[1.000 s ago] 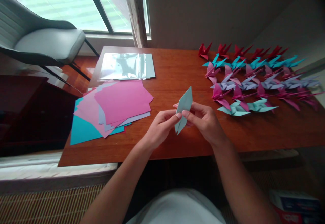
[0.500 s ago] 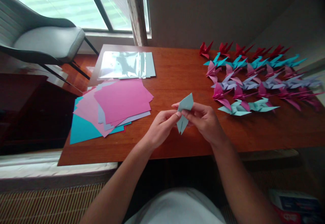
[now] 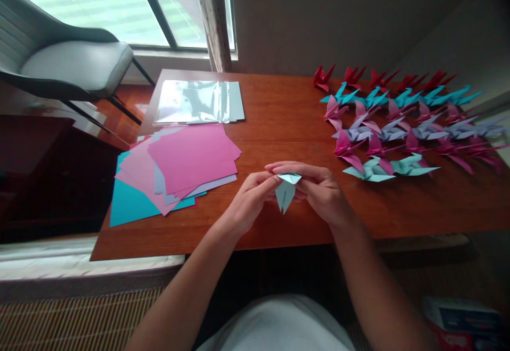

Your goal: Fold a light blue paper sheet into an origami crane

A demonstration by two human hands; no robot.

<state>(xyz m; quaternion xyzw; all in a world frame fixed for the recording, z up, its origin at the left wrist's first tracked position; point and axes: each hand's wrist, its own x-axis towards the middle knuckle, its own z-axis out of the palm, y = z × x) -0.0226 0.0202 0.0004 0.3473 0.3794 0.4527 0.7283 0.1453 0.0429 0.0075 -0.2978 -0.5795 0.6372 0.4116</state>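
Note:
A pale mint piece of folded origami paper (image 3: 286, 194) is held between both hands above the front part of the table. Its upper flap is bent over toward me, and a split pair of points hangs down below. My left hand (image 3: 255, 197) is closed on its left edge, thumb near the fold. On the other side my right hand (image 3: 321, 191) grips it, with the fingers stretched along the top behind the fold. Parts of the fingers behind the paper are hidden. To the right stand two mint paper cranes (image 3: 370, 169), nearest to my right hand.
Rows of red, turquoise, pink, lavender and magenta paper cranes (image 3: 392, 132) fill the table's right side. Loose coloured sheets (image 3: 191, 157) lie fanned out at left. Behind them is a clear plastic packet of paper (image 3: 191, 101). A chair (image 3: 75, 67) stands beyond the wooden table (image 3: 274, 106).
The upper point of the mint paper, upright before, is now folded down toward me. My right fingers have moved across the top behind it. Everything else stays put.

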